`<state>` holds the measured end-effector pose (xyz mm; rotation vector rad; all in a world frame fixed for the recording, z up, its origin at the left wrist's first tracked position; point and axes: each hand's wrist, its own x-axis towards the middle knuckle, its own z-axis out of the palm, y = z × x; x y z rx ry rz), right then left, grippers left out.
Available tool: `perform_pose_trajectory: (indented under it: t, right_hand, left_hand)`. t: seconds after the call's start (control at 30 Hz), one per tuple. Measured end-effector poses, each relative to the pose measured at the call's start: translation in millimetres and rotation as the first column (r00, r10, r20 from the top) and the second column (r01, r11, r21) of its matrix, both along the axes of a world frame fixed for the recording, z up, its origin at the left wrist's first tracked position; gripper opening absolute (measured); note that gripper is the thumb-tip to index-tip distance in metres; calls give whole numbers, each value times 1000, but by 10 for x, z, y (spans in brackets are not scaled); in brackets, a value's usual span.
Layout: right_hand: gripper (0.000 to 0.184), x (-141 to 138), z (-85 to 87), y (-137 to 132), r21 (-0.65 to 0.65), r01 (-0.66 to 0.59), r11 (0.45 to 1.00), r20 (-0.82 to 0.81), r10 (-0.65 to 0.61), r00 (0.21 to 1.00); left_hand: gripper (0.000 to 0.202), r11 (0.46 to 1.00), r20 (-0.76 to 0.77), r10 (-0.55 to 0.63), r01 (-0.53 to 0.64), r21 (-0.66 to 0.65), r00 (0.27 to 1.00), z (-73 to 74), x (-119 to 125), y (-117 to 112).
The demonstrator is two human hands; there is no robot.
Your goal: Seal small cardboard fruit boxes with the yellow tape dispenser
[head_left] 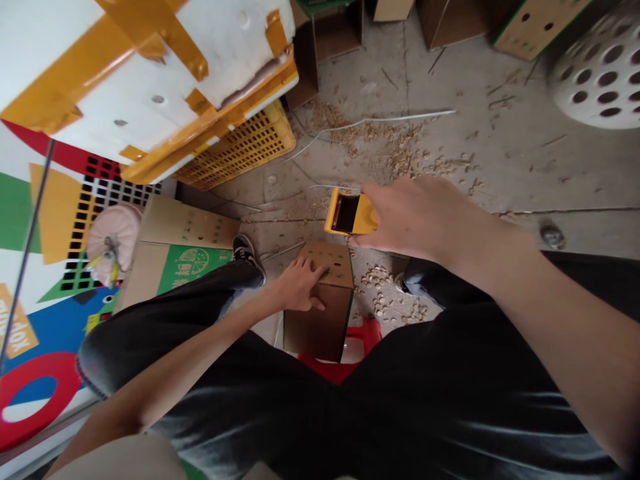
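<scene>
A small brown cardboard box with round holes in its top face stands between my knees. My left hand lies on its upper edge with the fingers spread, touching the top and the near side. Just above and to the right of the box, my right hand is wrapped round a yellow hand tool with a dark rectangular opening at its left end. The tool looks apart from the box. My palm hides the rest of it, so its exact kind is unclear.
Small round discs and brown scraps litter the concrete floor. A taped white foam box and a yellow crate stand left, above a green-printed carton. At the upper right is a white perforated basket.
</scene>
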<state>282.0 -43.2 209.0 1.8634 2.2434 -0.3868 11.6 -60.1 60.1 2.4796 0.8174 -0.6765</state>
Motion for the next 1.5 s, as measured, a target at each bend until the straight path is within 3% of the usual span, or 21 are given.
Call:
perform_pose_trajectory:
  t: [0.23,0.37,0.67,0.8,0.97,1.17,1.3,1.4,1.5]
  right_hand:
    - [58,5,-1,1,-6,-6,1000,-9,6,1000]
    - [58,2,-1,-2,4,-3,1000,-14,3,1000]
    - [56,4,6,6,-8,-6,1000,-5,6,1000]
    - [54,3,22,6,-1,-1,1000,-8,1,1000]
    - [53,17,0,-5,19,-22,1000,1,22,1000]
    - [50,17,-21,-9,19,-19,1000,9,19,1000]
    - [49,15,-16,-9,14,-23,1000,10,23,1000]
    - [46,23,-40,-7,50,-30,998,-8,30,1000]
    - [46,19,-59,4,61,-32,998,-10,33,999]
  left_hand:
    - [82,999,-33,-29,28,-23,999,52,44,22]
    - [79,1000,-33,-30,29,-8,999,53,51,-14]
    - [83,989,106,142,-136,-56,984,3,10,0]
    - [74,986,167,163,-156,-54,972,39,-18,-30]
    - [80,995,194,92,-99,23,977,193,67,-186]
    - [93,992,59,-57,49,119,997,455,109,-566]
    - [88,980,51,-2,-8,200,999,560,0,-740]
    - [81,981,89,81,-95,171,993,544,-57,-790]
    - [96,979,121,141,-157,132,983,487,-55,-843]
